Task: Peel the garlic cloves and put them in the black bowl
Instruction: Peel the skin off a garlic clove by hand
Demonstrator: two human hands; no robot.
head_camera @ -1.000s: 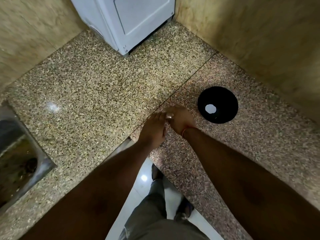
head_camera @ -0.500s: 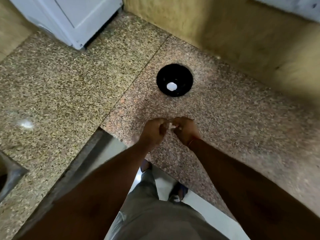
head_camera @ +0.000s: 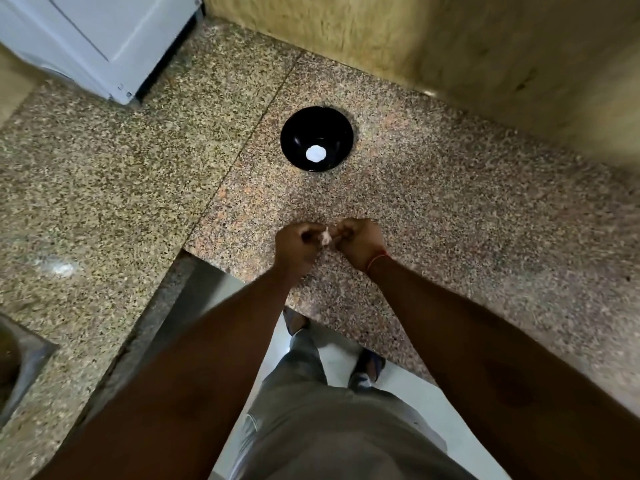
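Left hand (head_camera: 297, 241) and right hand (head_camera: 360, 240) curled shut, knuckles up, meeting fingertip to fingertip just above the counter (head_camera: 450, 209). Between the two grips, a garlic clove (head_camera: 325, 236), pale and papery, pinched from both sides; only a small white sliver visible in the gap, the rest hidden by fingers. Skin partly loose or not: cannot tell. Thin red thread (head_camera: 377, 260) around the right wrist.

Beyond the hands, well apart and farther from the body, a black bowl (head_camera: 332, 133) upright on the pinkish speckled slab, a round white spot (head_camera: 315, 153) on its bottom; a peeled clove or a glint, cannot tell. Left of the bowl, a seam (head_camera: 242, 147) between the pinkish slab and a yellower speckled one. At the far left corner, a white appliance (head_camera: 104, 39) against the wall. At the lower left edge, part of a steel sink (head_camera: 24, 362). Below the forearms, grey trousers (head_camera: 329, 427) and shoes (head_camera: 367, 368) on a pale floor (head_camera: 443, 403).
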